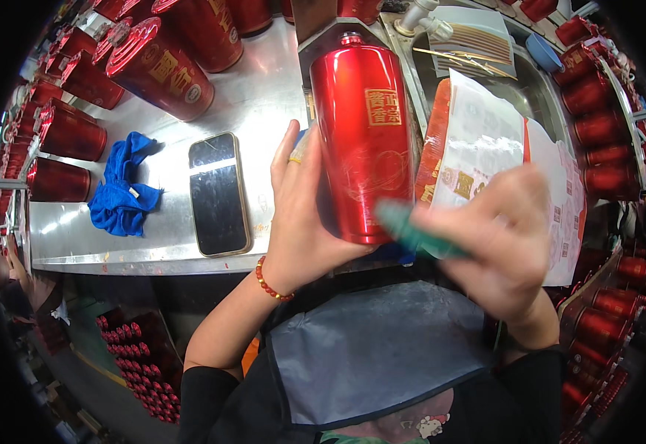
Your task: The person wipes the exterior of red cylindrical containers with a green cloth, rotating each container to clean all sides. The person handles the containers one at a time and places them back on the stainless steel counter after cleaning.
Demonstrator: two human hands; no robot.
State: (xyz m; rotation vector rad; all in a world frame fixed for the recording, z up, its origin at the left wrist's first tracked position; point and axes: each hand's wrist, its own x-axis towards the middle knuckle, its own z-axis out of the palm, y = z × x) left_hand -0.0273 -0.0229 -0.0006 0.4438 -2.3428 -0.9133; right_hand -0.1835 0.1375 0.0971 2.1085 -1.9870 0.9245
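A glossy red bottle [360, 133] with a gold square label stands tilted in front of me, its metal-topped neck pointing away. My left hand [297, 200] grips it from the left, fingers along its side and thumb under the base. A band wraps one of its fingers. In my right hand [496, 229], smeared by motion, is a green flat-edged tool [420, 233] resembling a scraper. Its tip is at the bottle's lower right; whether it touches the surface I cannot tell. Beside the bottle lie stacked decal sheets [485, 129], red and white, partly behind my right hand.
On the metal table [264, 96] lie a phone [218, 194] and a crumpled blue cloth [124, 189]. Several red bottles [161, 70] stand at the far left. Behind the sheets is a sink [530, 89] with thin sticks [471, 61] and a blue bowl [543, 53]. Bottle racks [596, 103] line the right.
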